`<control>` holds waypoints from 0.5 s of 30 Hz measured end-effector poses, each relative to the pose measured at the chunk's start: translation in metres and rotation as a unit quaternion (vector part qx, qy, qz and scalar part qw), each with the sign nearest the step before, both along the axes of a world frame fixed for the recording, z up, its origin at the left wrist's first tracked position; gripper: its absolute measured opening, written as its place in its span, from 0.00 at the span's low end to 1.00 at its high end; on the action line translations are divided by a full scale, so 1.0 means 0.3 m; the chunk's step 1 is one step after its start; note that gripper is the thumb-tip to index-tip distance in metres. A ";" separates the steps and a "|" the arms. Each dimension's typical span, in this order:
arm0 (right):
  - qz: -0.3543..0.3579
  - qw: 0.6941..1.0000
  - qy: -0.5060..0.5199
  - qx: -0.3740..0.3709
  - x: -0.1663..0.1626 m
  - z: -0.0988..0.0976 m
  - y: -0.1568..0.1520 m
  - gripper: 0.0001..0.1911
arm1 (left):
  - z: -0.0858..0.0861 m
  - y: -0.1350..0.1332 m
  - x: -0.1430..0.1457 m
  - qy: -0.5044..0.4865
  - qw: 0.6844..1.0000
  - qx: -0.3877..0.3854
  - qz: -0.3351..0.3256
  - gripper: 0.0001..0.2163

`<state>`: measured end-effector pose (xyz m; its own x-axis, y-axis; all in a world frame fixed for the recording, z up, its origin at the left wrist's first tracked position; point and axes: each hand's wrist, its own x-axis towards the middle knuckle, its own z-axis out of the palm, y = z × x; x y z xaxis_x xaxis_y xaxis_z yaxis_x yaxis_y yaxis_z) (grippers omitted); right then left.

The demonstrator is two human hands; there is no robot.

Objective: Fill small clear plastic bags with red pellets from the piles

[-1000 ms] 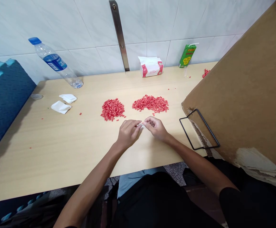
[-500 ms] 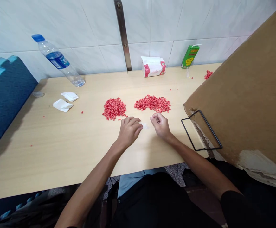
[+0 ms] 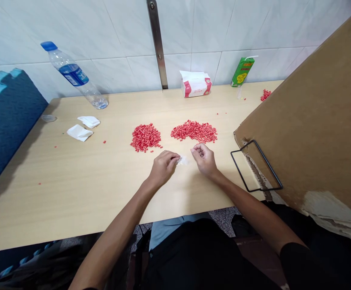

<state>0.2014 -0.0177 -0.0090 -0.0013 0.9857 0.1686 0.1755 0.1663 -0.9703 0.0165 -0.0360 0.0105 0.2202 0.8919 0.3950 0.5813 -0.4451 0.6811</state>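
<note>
A table (image 3: 72, 181) with a pale wood finish spreads before a person's bare forearms, with a tiled wall (image 3: 117, 28) and a metal strip (image 3: 157, 44) beyond it. Well right of the hands, a cardboard sheet (image 3: 308, 121) leans over the table, a black wire frame (image 3: 268, 163) against it. Well left of them, a blue foam mat (image 3: 9, 129) stands at the table's edge. Far ahead of the left hand, a water bottle (image 3: 74, 75) tilts near the wall; far ahead of the right, a tissue pack (image 3: 195, 84) and a green juice carton (image 3: 241, 71) stand upright. Two crumpled tissues (image 3: 79, 133) lie well left of the left hand. Just ahead of the hands sit two piles of red pellets (image 3: 145, 137), side by side and apart, with a small clump (image 3: 265, 95) far off to the right. The left hand (image 3: 163, 169) is curled, its fingers closed on a small white scrap (image 3: 183, 160) at their tips. The right hand (image 3: 204, 160), near the scrap but apart from it, is half curled; whether it holds anything cannot be told.
</note>
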 end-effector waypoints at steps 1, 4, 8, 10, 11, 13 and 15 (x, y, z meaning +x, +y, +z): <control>0.001 1.000 -0.001 -0.001 0.000 0.001 0.000 0.12 | 0.002 -0.001 0.000 -0.009 1.000 -0.015 0.008 0.08; 0.001 1.000 -0.003 -0.004 0.000 0.004 -0.001 0.12 | 0.004 -0.002 0.002 -0.038 0.997 -0.063 0.017 0.07; 0.003 1.000 -0.002 -0.006 0.000 0.005 -0.001 0.12 | 0.003 -0.003 0.008 -0.094 0.988 -0.120 0.019 0.08; 0.012 1.000 0.005 -0.009 0.000 0.008 -0.004 0.11 | -0.001 -0.002 0.012 -0.146 0.977 -0.152 0.022 0.08; 0.020 1.000 0.009 -0.011 0.000 0.010 -0.007 0.11 | -0.004 -0.001 0.013 -0.175 0.970 -0.167 0.024 0.08; 0.041 0.999 0.014 -0.013 -0.003 0.017 -0.015 0.12 | -0.013 0.003 0.014 -0.229 0.954 -0.191 0.029 0.09; 0.067 0.997 0.018 -0.015 -0.007 0.023 -0.024 0.13 | -0.022 0.006 0.014 -0.269 0.940 -0.206 0.035 0.09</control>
<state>0.1993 -0.0251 -0.0020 -0.1278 0.9817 0.1412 0.1180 0.1564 -0.9806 0.0207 -0.0343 0.0038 0.0230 0.9984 0.0513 0.1219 -0.0537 0.9911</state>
